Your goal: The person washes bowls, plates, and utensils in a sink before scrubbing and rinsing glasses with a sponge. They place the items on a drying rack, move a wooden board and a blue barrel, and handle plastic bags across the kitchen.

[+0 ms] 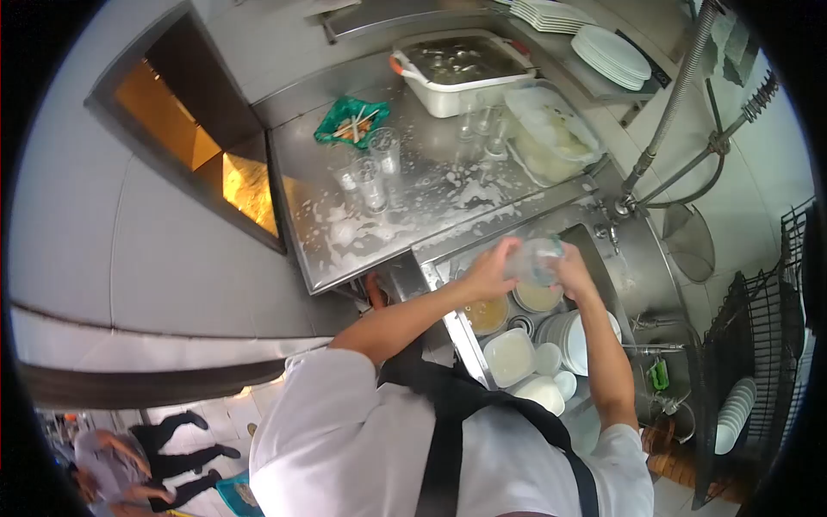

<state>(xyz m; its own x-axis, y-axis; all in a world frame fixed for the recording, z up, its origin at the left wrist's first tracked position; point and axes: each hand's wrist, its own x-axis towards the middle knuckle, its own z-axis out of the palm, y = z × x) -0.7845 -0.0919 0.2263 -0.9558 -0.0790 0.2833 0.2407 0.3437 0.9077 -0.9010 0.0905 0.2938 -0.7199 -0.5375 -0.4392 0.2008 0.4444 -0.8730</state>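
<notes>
Over the sink (pixel 594 258), a clear glass (pixel 538 261) is held between my two hands. My left hand (pixel 494 270) closes on its left side, and my right hand (pixel 571 270) grips its right side near the greenish rim. Below the glass are a round bowl of cloudy liquid (pixel 538 297), a bowl of yellowish liquid (pixel 487 315), a square white container (pixel 509 357) and a stack of white plates (pixel 579 340).
Several drinking glasses (pixel 370 183) stand on the foamy steel counter (pixel 413 215), near a green basket (pixel 351 121). Behind are a white tub (pixel 448 96) and a plastic container (pixel 551 133). A spray hose (pixel 672 112) hangs right. Another person (pixel 112 457) is at lower left.
</notes>
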